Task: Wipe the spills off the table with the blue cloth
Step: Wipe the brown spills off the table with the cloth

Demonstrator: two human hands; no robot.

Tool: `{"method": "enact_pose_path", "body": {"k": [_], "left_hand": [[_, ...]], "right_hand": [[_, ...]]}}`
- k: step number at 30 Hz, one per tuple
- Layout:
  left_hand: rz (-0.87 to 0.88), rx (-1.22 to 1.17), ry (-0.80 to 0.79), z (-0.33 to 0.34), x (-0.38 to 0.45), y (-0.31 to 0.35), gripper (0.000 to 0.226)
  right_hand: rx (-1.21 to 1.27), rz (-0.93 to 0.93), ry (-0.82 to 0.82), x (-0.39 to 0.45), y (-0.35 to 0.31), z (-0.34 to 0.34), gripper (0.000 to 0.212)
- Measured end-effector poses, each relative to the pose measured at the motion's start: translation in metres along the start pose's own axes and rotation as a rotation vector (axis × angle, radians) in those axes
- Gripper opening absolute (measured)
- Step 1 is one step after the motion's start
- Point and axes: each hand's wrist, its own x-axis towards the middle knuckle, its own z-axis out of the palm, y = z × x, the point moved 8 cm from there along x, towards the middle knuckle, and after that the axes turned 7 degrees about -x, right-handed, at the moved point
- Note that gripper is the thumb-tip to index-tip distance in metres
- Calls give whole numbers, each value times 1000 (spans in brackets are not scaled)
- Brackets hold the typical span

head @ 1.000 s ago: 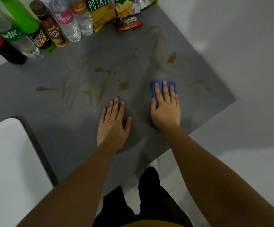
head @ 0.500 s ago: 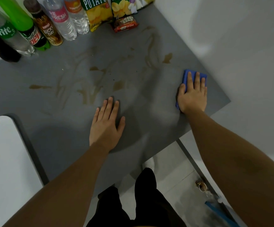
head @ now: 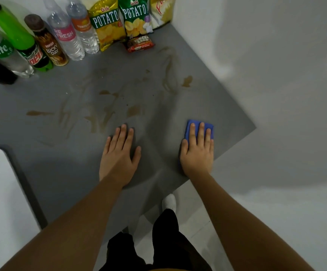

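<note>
A folded blue cloth (head: 192, 125) lies flat on the grey table (head: 41, 163) near its right corner. My right hand (head: 197, 153) presses down on the cloth with fingers stretched over it, so only its far end and left edge show. My left hand (head: 119, 155) rests flat on the table to the left, fingers apart, holding nothing. Brown spills (head: 134, 110) and smears spread across the table beyond both hands, with one blot (head: 187, 81) further back on the right and a streak (head: 38, 113) at the left.
Several drink bottles (head: 65, 34) stand in a row along the table's far edge, with potato chip bags (head: 106, 24) and a small snack bar (head: 140, 44) beside them. A white wall (head: 276, 65) borders the right side. A white chair (head: 0, 202) sits at lower left.
My right hand slid the cloth out to the table's right edge, then back toward the middle and nearer to me. My left hand stayed flat in place.
</note>
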Motion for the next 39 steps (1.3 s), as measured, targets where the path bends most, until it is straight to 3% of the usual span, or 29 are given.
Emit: {"method": "enact_pose_path", "body": {"k": [6,15,20,26,32,39], "left_hand": [[1,14,5,3,1,-2,65],[-5,27,8,5,1,-3,64],[0,23,21,5,1,-4,64],[-10,16,7,3,1,-3,64],[-16,9,-33,3,2,-3,64],[-38,-84,-70,-4,3,-1,63]], "right_hand": [[-22,-220,-7,1,-64,5,64],[19,-408,20,80,-106,-13,60],[50,-331,18,125,-98,-22,60],[16,-168,41,121,-69,-25,61],[-11,-132,-11,75,-50,-14,64],[11,-178,-26,0,-75,1,64]]}}
